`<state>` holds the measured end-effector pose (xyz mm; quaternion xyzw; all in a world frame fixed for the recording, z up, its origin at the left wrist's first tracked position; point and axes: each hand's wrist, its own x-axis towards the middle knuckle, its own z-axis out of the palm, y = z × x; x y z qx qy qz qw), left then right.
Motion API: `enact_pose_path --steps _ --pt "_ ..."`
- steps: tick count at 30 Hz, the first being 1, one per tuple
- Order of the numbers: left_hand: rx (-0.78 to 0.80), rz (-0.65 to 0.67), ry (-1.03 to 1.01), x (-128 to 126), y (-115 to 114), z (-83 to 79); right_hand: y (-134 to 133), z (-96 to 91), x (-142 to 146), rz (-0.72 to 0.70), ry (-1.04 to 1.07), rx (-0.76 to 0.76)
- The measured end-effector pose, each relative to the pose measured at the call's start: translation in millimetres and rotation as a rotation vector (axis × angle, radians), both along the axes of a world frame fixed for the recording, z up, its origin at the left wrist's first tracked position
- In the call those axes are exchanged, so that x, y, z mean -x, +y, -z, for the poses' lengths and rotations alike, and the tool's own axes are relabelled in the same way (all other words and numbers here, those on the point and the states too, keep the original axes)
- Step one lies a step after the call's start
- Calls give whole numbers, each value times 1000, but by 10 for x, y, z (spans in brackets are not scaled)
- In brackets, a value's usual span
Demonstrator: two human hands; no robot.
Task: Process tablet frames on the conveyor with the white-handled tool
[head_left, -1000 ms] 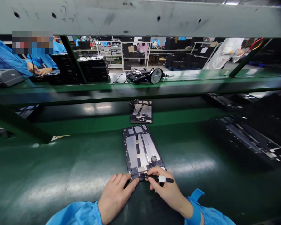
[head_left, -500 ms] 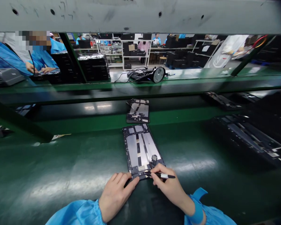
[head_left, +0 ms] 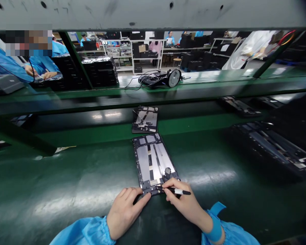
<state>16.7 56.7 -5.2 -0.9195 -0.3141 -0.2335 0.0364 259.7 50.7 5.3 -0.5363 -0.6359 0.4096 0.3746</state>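
The left hand (head_left: 124,212) is lying open, touching the near edge of a black tablet frame (head_left: 153,163). The right hand (head_left: 185,200) is pinching one black pen (head_left: 174,191) tight at that edge. Behind the frame, another tablet frame (head_left: 145,119) is sitting on the green tabletop (head_left: 66,180), sitting a bit more left than before.

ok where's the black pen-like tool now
In the head view, the black pen-like tool is in the right hand, low centre, its tip over the tablet frame's near edge.
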Motion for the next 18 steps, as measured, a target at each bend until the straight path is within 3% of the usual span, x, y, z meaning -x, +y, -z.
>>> enact_pose_path --steps 12,18 --pt "-10 16 -40 33 -2 7 -41 -116 72 -147 -1 -173" --pt "10 26 -62 30 -6 22 -44 -81 90 -207 -45 -144"
